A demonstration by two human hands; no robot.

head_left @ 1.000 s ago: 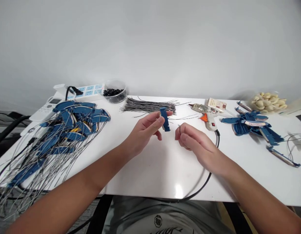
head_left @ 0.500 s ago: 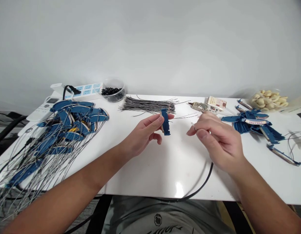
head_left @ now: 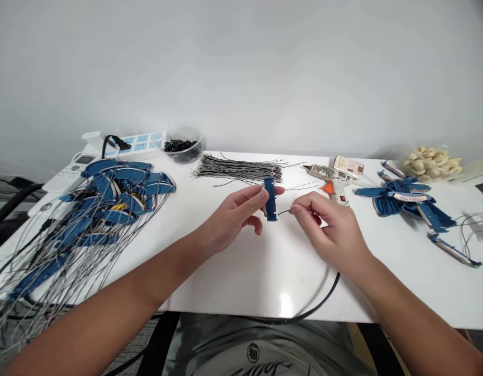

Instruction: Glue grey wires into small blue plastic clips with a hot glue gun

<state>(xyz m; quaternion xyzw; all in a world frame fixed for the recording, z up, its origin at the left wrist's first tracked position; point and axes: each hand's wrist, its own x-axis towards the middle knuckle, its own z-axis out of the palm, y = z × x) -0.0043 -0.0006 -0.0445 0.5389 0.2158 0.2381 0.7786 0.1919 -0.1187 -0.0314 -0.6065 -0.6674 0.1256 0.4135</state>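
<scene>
Pinched upright between thumb and fingers of the left hand (head_left: pixel 235 216), the blue piece (head_left: pixel 270 201) stands over the tabletop (head_left: pixel 241 282), its edge presented rightward; the right hand (head_left: pixel 329 230) pinches a thin dark wire (head_left: pixel 285 211), leaving its tip exposed toward that edge, apparently for precise aiming.

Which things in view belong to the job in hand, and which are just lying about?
In the job:
- blue piece, in left hand
- thin dark wire, in right hand
- likely: wire bundle, left blue heap, right blue heap, glue gun

Apparently lying about:
- remote
- small box
</scene>
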